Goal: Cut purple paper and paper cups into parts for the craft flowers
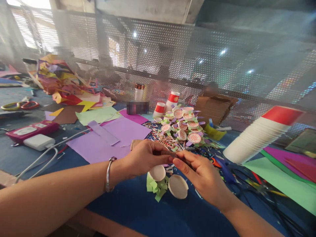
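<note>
In front of me my left hand [148, 156] and my right hand [197, 174] meet, fingertips pinched together on a thin brown strip [170, 153], apparently paper and mostly hidden by the fingers. Just below them on the blue table lie two pale round discs like cup bottoms: one disc [157, 172] beside crumpled light green paper pieces [156, 187], the other disc [178, 186] to its right. Beyond my hands rises a pile of small round pieces [184, 126] with red print and purple and green paper tabs.
Purple paper sheets [128, 131] lie left of my hands, near a white cable and a magenta box [32, 131]. Scissors [21, 105] rest far left. A tilted stack of paper cups [259, 136] and dark cables [266, 197] are at right. A perforated metal screen [158, 49] stands behind.
</note>
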`<state>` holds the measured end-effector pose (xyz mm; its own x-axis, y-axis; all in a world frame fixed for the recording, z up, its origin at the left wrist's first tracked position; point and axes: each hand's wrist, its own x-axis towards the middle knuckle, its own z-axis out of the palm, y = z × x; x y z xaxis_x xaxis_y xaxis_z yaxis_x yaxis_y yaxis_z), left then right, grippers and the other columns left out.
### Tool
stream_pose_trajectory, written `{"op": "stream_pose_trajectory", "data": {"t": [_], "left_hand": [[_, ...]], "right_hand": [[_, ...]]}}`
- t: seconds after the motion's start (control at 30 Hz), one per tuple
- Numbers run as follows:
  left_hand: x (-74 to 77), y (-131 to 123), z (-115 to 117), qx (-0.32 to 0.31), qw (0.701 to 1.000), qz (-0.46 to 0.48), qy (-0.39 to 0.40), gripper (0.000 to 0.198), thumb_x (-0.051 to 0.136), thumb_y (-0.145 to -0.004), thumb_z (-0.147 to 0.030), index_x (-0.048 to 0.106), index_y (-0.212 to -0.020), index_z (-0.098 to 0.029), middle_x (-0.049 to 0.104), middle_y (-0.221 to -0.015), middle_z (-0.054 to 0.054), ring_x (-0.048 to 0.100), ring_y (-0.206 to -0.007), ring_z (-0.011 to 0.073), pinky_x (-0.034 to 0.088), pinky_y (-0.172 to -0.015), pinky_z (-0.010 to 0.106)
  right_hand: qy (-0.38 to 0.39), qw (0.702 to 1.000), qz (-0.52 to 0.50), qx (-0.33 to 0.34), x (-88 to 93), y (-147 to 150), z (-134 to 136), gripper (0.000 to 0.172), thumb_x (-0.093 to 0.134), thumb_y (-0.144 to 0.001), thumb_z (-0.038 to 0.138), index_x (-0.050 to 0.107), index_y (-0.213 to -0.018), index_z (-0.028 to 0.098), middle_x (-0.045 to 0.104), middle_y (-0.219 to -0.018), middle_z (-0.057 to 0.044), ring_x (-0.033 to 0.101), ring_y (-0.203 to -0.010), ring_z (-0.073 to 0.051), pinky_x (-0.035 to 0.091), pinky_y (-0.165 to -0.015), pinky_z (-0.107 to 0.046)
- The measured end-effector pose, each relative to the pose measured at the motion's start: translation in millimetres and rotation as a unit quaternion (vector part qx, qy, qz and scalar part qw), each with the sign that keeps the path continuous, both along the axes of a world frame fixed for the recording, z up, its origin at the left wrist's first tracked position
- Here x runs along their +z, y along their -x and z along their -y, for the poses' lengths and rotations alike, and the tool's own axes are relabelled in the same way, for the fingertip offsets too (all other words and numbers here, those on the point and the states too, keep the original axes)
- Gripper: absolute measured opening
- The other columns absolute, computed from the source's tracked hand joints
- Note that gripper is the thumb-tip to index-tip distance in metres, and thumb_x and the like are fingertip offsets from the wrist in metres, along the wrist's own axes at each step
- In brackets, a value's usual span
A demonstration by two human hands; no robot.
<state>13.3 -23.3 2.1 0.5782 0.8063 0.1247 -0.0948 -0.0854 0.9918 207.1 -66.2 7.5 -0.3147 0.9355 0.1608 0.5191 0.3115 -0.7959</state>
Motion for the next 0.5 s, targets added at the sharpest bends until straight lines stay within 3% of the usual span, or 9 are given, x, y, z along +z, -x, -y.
{"op": "stream_pose_trajectory", "data": {"t": [0.2, 0.5], "left_hand": [[1.4, -0.2, 4.2, -0.017, 1.000, -0.017, 0.014, 0.017, 0.071, -0.080, -0.029, 0.070, -0.074, -0.014, 0.053, -0.060, -0.003, 0.041, -0.056, 0.0076, 0.029, -0.053, 0.022], [-1.0, -2.8, 7.0, -0.036, 0.992, 0.052, 0.111, 0.024, 0.072, -0.075, -0.031, 0.060, -0.062, -0.014, 0.044, -0.054, -0.004, 0.035, -0.053, 0.0073, 0.024, -0.053, 0.026]], "right_hand": [[-0.028, 0.999, 0.026, 0.003, 0.3, 0.4, 3.2, 0.038, 0.047, -0.098, 0.053, 0.054, -0.080, 0.021, 0.046, -0.068, 0.003, 0.041, -0.062, -0.014, 0.033, -0.056, -0.028], [-0.069, 0.997, 0.047, -0.001, 3.6, 2.6, 6.9, 0.044, 0.042, -0.100, 0.053, 0.048, -0.070, 0.022, 0.045, -0.064, 0.002, 0.041, -0.059, -0.014, 0.032, -0.055, -0.028]]}}
